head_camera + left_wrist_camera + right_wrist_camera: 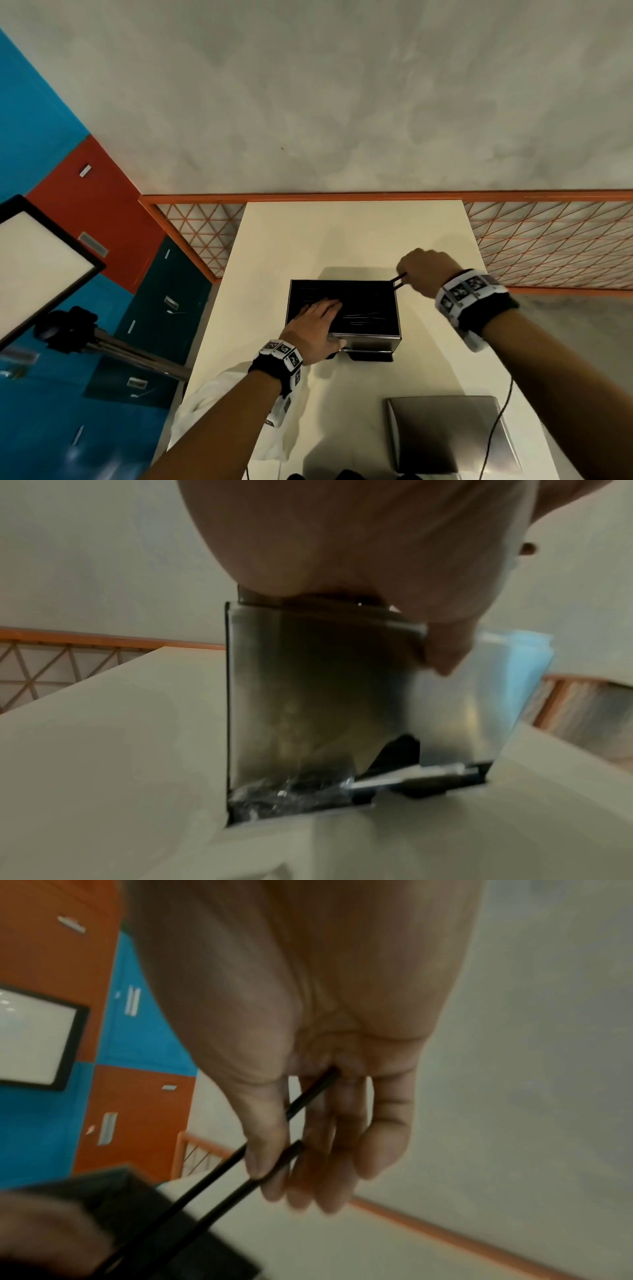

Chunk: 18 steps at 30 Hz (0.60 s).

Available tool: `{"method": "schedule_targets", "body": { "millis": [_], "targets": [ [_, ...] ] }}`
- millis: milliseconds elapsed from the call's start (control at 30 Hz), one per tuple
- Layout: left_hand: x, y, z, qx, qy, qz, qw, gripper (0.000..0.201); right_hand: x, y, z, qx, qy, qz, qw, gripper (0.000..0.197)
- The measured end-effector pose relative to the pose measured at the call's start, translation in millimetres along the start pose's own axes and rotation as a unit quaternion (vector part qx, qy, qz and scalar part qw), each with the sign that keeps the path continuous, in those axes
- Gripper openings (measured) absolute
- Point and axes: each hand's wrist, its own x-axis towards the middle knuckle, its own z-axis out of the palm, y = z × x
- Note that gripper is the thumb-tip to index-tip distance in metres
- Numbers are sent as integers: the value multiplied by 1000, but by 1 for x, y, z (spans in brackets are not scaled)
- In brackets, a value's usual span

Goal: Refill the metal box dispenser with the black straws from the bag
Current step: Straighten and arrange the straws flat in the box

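Cream worktop met orange mesh railing at 12 o'clock. Left hand lay flat inside metal box dispenser; right hand pinched two black straws at 2 o'clock. Metal lid at 5.

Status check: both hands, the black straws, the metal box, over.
Left hand flat in open metal box dispenser. Right hand pinching two thin black straws at its far right corner. Nothing blocking.

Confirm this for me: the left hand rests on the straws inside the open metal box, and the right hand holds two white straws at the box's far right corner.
One detail is wrong: the straws in the right hand are black, not white, as the right wrist view shows. The rest holds: in the head view the left hand rests on the straws inside the open metal box, and the right hand holds two straws at its far right corner.
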Motion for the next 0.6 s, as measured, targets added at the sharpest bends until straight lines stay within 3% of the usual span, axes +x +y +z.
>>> {"method": "schedule_targets", "body": {
  "millis": [100, 233, 300, 367, 467, 533, 600],
  "targets": [
    [3, 3, -7, -105, 29, -7, 994, 87, -19, 21, -28, 41, 25, 37, 998, 16],
    [12, 15, -24, -230, 124, -44, 964, 94, -27, 17, -36, 106, 34, 28, 993, 13],
    [20, 22, -31, -206, 141, -34, 968, 89, -20, 5, -25, 152, 19, 9, 988, 16],
    [27, 23, -30, -128, 130, -1, 983, 72, -8, -8, -6, 195, 7, -14, 981, 20],
    [31, 14, -22, -31, 69, 2, 997, 42, 4, -24, 24, 220, 2, -29, 975, 18],
    [29, 6, -17, 26, 23, -22, 999, 43, 7, -30, 40, 234, -5, -25, 972, 14],
    [26, -5, -11, 41, 19, -38, 998, 46, 9, -31, 52, 244, 1, -12, 970, 16]
  ]
}}
